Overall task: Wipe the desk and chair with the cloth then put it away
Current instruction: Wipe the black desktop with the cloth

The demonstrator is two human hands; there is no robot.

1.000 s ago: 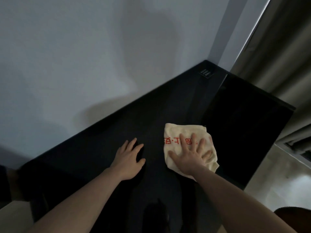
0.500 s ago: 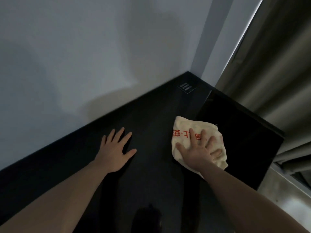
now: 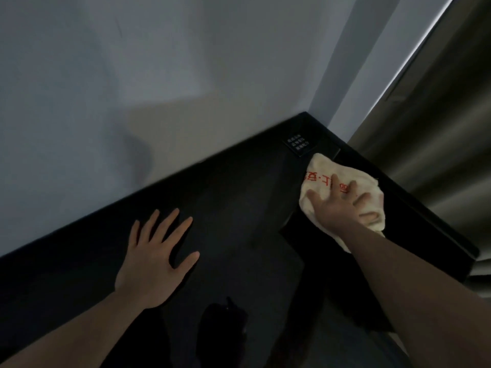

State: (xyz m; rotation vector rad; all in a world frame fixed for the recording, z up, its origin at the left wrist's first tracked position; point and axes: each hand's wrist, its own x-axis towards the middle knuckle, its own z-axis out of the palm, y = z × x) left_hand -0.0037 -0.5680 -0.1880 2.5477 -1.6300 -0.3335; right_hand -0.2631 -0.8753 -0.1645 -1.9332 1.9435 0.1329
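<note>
Fingers spread flat on the cloth
Your right hand pins soft, light cloth to desk; bunch it mid-fold to lift

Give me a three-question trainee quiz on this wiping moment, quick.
1. True or false: the left hand holds the cloth.
2. Which hand presses the cloth on the desk? A left, B right, C both.
3. Fill in: the cloth's print is ___ in colour.

Key: 1 false, it lies flat on the bare desk. 2 B, the right hand, fingers spread. 3 red.
</note>
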